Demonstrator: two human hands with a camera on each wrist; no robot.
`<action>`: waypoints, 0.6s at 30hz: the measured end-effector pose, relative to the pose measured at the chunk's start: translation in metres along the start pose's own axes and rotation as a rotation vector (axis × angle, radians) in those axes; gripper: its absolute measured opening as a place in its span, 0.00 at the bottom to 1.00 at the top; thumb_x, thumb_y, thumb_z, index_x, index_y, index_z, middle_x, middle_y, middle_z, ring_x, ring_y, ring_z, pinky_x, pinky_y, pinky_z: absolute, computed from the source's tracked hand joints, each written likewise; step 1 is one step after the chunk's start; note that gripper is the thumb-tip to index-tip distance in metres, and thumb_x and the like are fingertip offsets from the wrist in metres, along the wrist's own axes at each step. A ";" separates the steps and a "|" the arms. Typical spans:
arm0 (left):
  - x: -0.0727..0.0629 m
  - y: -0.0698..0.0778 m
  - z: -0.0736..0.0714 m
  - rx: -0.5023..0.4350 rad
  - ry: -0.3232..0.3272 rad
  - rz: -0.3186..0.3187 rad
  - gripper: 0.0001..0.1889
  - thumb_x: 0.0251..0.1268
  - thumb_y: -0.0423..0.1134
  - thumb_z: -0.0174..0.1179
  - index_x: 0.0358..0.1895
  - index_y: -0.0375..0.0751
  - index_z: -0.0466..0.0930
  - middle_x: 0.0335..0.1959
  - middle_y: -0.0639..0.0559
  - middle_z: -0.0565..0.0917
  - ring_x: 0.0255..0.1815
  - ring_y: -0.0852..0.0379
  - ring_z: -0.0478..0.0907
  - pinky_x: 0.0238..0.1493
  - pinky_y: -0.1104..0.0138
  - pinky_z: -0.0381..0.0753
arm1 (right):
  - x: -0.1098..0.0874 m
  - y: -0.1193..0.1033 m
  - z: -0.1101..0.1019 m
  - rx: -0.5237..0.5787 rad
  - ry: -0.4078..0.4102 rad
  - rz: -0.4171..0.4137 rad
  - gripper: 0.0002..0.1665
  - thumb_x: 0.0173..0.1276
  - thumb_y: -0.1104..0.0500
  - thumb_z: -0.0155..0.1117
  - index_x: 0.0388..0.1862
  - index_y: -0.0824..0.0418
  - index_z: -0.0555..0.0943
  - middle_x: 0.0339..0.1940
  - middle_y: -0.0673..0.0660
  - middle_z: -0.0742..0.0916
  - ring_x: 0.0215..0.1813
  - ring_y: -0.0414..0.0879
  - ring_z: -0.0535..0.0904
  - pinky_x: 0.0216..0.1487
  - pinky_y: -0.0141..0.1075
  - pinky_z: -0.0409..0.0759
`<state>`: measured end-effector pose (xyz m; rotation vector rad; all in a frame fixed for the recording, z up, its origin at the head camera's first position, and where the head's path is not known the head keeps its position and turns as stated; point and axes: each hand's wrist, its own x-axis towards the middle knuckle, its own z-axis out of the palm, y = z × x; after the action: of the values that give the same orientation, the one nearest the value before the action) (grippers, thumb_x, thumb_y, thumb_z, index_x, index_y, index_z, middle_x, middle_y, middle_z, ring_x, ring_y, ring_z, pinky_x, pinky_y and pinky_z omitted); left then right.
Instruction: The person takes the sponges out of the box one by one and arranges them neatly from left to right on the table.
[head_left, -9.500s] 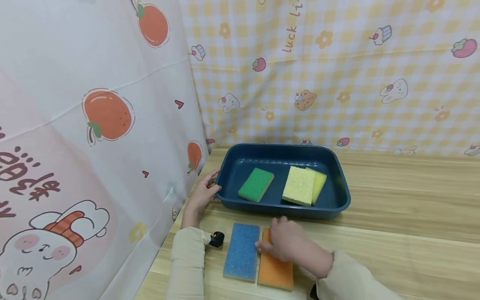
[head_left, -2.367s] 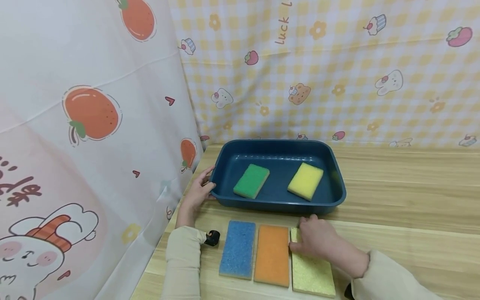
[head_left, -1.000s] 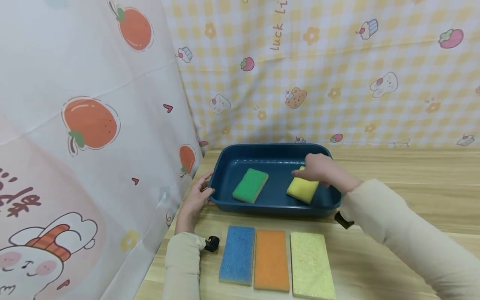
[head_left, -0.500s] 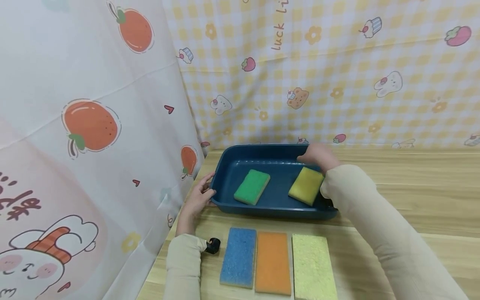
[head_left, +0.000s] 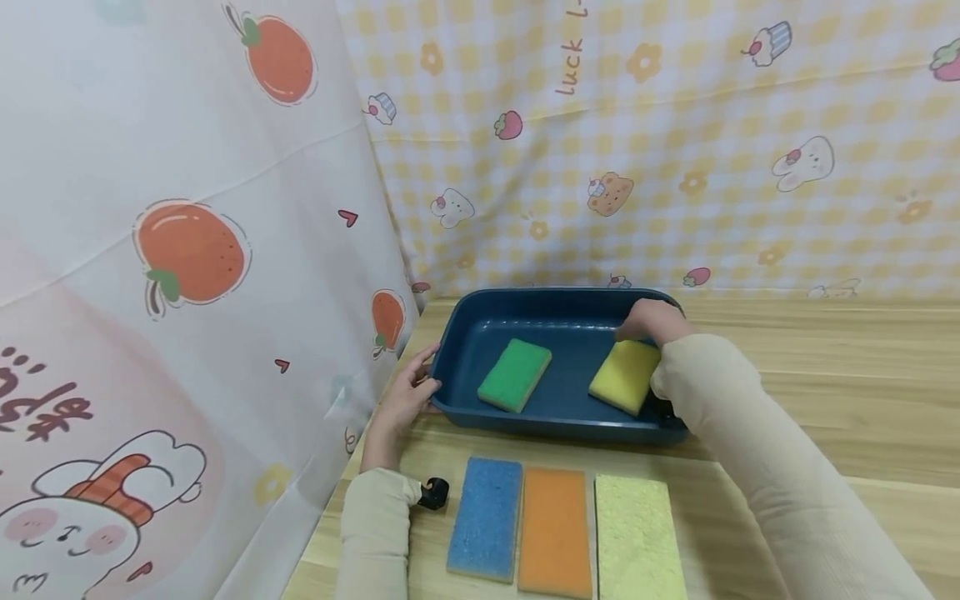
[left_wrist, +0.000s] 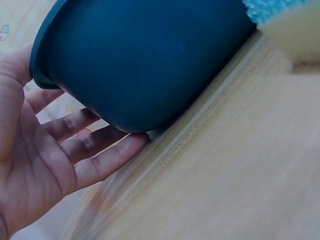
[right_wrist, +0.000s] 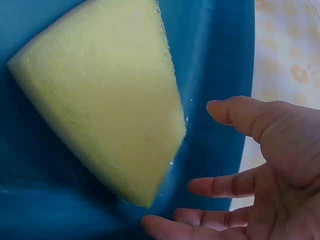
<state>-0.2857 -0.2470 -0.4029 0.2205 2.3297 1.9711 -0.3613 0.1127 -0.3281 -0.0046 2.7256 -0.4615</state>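
A dark blue rectangular pan (head_left: 558, 429) holds a green sponge (head_left: 515, 375) at its left and a yellow sponge (head_left: 625, 377) at its right. Over the pan's right end, my right hand (head_left: 651, 322) is beside the yellow sponge; in the right wrist view the fingers of the right hand (right_wrist: 265, 175) are spread, with a gap between thumb and sponge. My left hand (head_left: 408, 392) rests against the pan's left end. The left wrist view shows the extended fingers of the left hand (left_wrist: 45, 145) touching the pan's outer wall (left_wrist: 145, 55), thumb up by the rim.
In front of the pan lie a blue sponge (head_left: 486, 518), an orange sponge (head_left: 555, 532) and a pale yellow sponge (head_left: 637, 533), side by side on the wooden table (head_left: 825, 383). Patterned cloth (head_left: 712, 150) hangs behind, and more cloth (head_left: 225, 350) stands close on the left.
The pale yellow sponge came out of the pan and now lies right of the orange one. My right hand went from it back over the pan's right end. The left hand has stayed put.
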 end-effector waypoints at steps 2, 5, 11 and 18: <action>0.000 -0.001 0.000 -0.002 -0.006 -0.005 0.33 0.59 0.25 0.42 0.69 0.47 0.53 0.58 0.29 0.65 0.51 0.34 0.69 0.33 0.53 0.80 | 0.001 0.000 0.003 0.013 -0.012 0.010 0.29 0.60 0.47 0.55 0.49 0.71 0.75 0.48 0.69 0.76 0.43 0.56 0.71 0.48 0.48 0.72; -0.001 -0.003 0.000 -0.003 -0.009 -0.017 0.33 0.60 0.25 0.42 0.70 0.47 0.52 0.59 0.29 0.65 0.52 0.34 0.69 0.34 0.53 0.80 | 0.002 0.000 0.011 0.058 -0.015 0.055 0.30 0.60 0.47 0.56 0.49 0.71 0.74 0.47 0.68 0.76 0.43 0.56 0.71 0.48 0.48 0.72; 0.000 -0.004 -0.001 -0.013 -0.008 -0.019 0.33 0.60 0.25 0.43 0.70 0.47 0.51 0.59 0.29 0.64 0.53 0.33 0.68 0.35 0.52 0.79 | 0.006 -0.001 0.021 0.111 -0.033 0.111 0.33 0.59 0.44 0.57 0.51 0.71 0.72 0.45 0.67 0.75 0.44 0.57 0.69 0.47 0.48 0.72; 0.001 -0.002 0.000 0.015 0.006 -0.013 0.32 0.60 0.26 0.43 0.69 0.48 0.53 0.59 0.29 0.65 0.52 0.34 0.69 0.34 0.54 0.80 | 0.009 0.001 0.024 0.159 -0.043 0.109 0.34 0.61 0.45 0.56 0.52 0.72 0.71 0.44 0.67 0.74 0.42 0.57 0.69 0.43 0.46 0.73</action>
<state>-0.2872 -0.2475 -0.4045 0.1998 2.3441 1.9515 -0.3608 0.1055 -0.3525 0.1731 2.6233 -0.6360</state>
